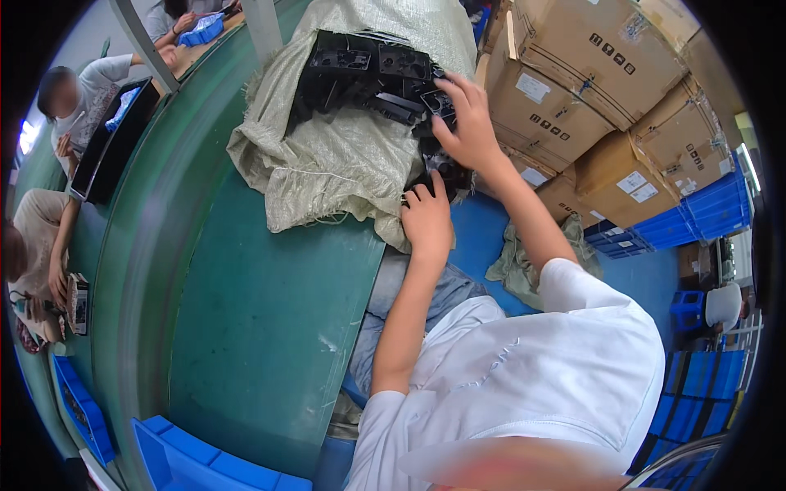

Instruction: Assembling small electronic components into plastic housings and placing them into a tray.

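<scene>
Pale woven sack, open on the green table, holds black moulded plastic parts. Right hand spreads fingers over them; left hand grips the sack's edge.

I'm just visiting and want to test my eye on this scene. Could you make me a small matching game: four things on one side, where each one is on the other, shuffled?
Things:
1. black plastic parts
2. cardboard boxes
3. woven sack
4. blue bin

Places:
A. stacked at the upper right
B. spread on the green table, under the parts
C. at the lower left, by the table's near end
D. piled on the sack, under the right hand

Pairs: 1-D, 2-A, 3-B, 4-C
</scene>
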Demonstrator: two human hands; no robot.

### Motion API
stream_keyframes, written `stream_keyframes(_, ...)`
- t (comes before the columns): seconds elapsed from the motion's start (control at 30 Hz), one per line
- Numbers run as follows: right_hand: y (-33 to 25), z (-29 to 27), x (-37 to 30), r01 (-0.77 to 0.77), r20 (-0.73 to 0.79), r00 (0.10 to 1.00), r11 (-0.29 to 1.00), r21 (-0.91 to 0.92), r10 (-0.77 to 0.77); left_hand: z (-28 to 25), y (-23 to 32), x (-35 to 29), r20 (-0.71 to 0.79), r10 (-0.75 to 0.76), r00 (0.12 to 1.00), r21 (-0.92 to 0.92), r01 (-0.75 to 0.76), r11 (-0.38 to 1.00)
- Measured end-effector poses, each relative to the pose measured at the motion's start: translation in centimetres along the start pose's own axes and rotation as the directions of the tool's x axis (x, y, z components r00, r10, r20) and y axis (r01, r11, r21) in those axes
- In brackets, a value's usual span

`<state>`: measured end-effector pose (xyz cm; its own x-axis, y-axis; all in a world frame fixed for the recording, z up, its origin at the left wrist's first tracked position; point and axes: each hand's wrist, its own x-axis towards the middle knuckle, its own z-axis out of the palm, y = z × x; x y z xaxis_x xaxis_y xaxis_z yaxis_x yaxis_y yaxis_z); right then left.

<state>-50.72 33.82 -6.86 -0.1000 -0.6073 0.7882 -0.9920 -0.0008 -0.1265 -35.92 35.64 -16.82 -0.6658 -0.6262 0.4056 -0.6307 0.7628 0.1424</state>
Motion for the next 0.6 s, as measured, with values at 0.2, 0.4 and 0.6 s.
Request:
stream_keyframes(0.2,1.6,5.5,7.1,0.071,0.073,0.995,0.995,-0.074,-0.065,-0.3,-0.1,0.1,-0.006,0.021,1.000,-0.021,-0.021,1.000)
stream_keyframes(0.4,-2.0,6.7,5.5,-0.019,0.199,0.977,0.957,-0.288,0.080,-0.2,-0.3,-0.3,-0.017,0.026,1.000,-0.033,-0.026,0.999)
stream_keyframes(0.6,-3.6,5.6,3.3,0.117,0.223,0.970,0.991,-0.070,-0.099,-0.3,-0.5,-0.2,-0.009,0.049,0.999,-0.044,-0.049,0.998)
